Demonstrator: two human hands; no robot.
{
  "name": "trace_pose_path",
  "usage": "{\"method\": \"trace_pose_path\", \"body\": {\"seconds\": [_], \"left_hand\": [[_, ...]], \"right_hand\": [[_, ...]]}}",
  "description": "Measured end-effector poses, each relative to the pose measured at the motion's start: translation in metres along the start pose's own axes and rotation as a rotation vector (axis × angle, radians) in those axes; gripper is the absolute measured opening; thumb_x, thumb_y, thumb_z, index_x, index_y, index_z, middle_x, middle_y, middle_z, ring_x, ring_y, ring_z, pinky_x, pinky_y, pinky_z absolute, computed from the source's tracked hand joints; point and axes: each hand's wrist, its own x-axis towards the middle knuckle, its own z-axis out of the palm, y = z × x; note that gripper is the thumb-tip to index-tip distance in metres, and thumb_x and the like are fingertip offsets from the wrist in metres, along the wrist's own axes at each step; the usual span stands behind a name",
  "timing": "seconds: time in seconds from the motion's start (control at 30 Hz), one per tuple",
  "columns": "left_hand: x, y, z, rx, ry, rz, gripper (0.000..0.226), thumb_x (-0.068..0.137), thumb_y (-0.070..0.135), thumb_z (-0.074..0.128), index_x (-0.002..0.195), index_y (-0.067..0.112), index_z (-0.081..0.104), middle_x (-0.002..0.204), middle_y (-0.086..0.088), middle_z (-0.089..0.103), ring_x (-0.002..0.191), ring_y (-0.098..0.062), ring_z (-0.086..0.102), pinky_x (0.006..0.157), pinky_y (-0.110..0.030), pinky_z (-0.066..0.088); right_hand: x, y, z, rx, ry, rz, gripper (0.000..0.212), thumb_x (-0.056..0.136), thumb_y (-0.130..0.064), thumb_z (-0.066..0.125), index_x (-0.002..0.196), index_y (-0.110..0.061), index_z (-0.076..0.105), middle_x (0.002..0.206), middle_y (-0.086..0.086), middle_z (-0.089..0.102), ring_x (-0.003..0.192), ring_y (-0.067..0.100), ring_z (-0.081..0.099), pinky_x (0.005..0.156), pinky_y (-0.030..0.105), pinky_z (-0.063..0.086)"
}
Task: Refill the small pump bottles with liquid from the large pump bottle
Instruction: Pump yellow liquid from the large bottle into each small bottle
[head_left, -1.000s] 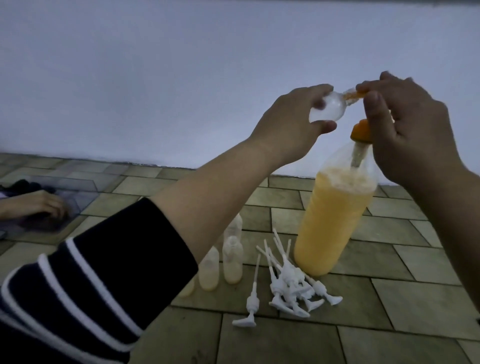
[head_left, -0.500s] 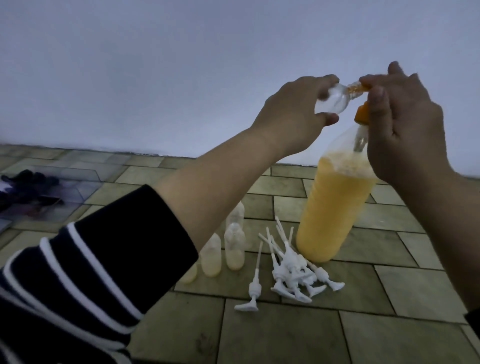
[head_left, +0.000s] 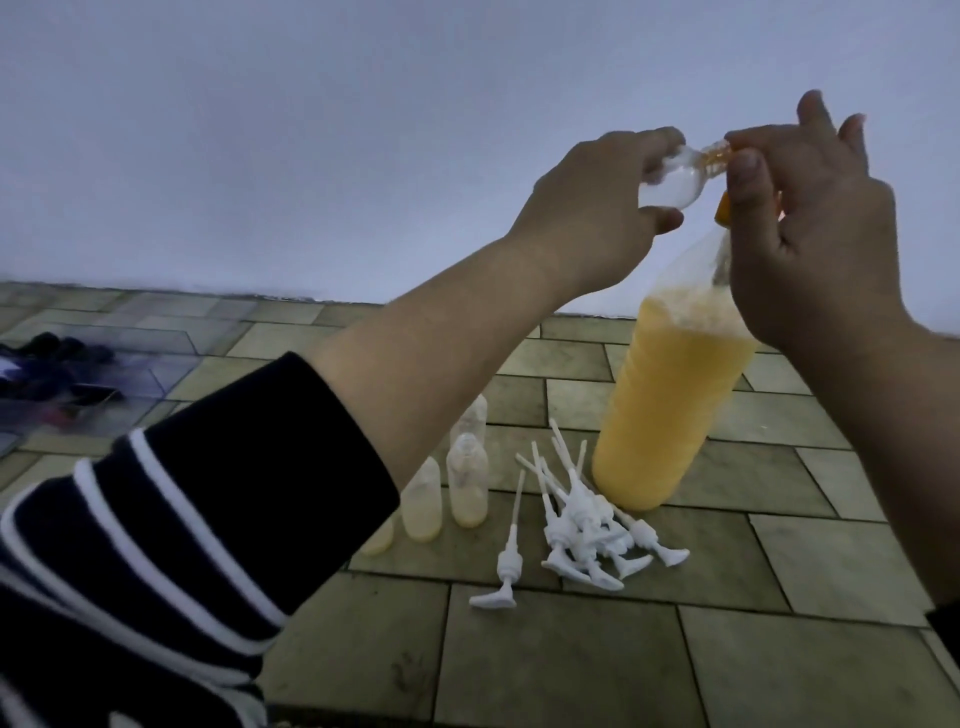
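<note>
A large clear bottle (head_left: 665, 410) full of orange-yellow liquid stands on the tiled floor at the right. My right hand (head_left: 810, 218) is over its orange pump top, thumb and fingers curled on the pump head, which is mostly hidden. My left hand (head_left: 587, 218) grips a small clear bottle (head_left: 314, 184), tipped sideways, its mouth at the pump spout with orange liquid showing at its neck. Several small bottles (head_left: 467, 483) with a little yellow liquid stand on the floor below my left forearm.
A heap of white pump heads with dip tubes (head_left: 582, 525) lies in front of the large bottle, one (head_left: 506, 566) apart to the left. Dark objects (head_left: 52, 364) lie on the floor at far left. A pale wall rises behind the tiles.
Both hands stay at the pump top with the small bottle at the spout. The view has shifted slightly. A hand seen at far left one second ago is gone.
</note>
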Motion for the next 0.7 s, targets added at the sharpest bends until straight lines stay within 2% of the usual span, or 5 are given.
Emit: {"method": "trace_pose_path", "body": {"seconds": [0.1, 0.27, 0.37, 0.5, 0.7], "left_hand": [[-0.001, 0.0, -0.004, 0.025, -0.013, -0.008, 0.047, 0.089, 0.026, 0.063, 0.133, 0.025, 0.048, 0.124, 0.008, 0.057, 0.095, -0.011, 0.049, 0.095, -0.033, 0.044], [0.006, 0.005, -0.012, 0.031, 0.025, 0.009, 0.05, 0.089, 0.029, 0.062, 0.136, 0.026, 0.046, 0.126, 0.009, 0.056, 0.093, -0.008, 0.045, 0.096, -0.032, 0.042], [0.006, 0.004, -0.011, 0.032, 0.035, 0.021, 0.046, 0.089, 0.028, 0.062, 0.132, 0.026, 0.048, 0.122, 0.009, 0.057, 0.09, -0.009, 0.045, 0.093, -0.032, 0.044], [0.003, 0.002, -0.002, 0.033, 0.036, 0.029, 0.042, 0.088, 0.026, 0.063, 0.128, 0.026, 0.051, 0.12, 0.007, 0.058, 0.095, -0.012, 0.05, 0.091, -0.034, 0.044], [0.005, 0.002, -0.006, 0.063, -0.001, 0.034, 0.04, 0.089, 0.027, 0.061, 0.127, 0.025, 0.051, 0.12, 0.007, 0.058, 0.09, -0.011, 0.045, 0.091, -0.034, 0.045]], "right_hand": [[0.003, 0.0, -0.006, 0.011, -0.052, -0.036, 0.057, 0.1, -0.047, 0.021, 0.123, -0.009, 0.057, 0.132, 0.01, 0.056, 0.142, 0.026, 0.024, 0.114, 0.025, 0.004], [0.015, -0.011, -0.024, -0.009, -0.046, -0.072, 0.054, 0.103, -0.04, 0.021, 0.116, -0.006, 0.061, 0.109, 0.02, 0.063, 0.132, 0.034, 0.036, 0.108, 0.046, 0.025], [0.014, -0.013, -0.018, 0.014, -0.009, -0.045, 0.055, 0.102, -0.042, 0.021, 0.115, -0.007, 0.061, 0.117, 0.015, 0.062, 0.135, 0.032, 0.035, 0.11, 0.04, 0.025], [0.003, -0.006, -0.005, 0.081, 0.03, 0.015, 0.05, 0.1, -0.039, 0.024, 0.117, -0.008, 0.059, 0.125, 0.008, 0.06, 0.141, 0.026, 0.028, 0.111, 0.02, 0.012], [0.004, -0.005, -0.013, 0.064, -0.041, -0.031, 0.047, 0.102, -0.032, 0.025, 0.123, -0.005, 0.056, 0.13, 0.013, 0.057, 0.141, 0.028, 0.027, 0.11, 0.023, 0.01]]}}
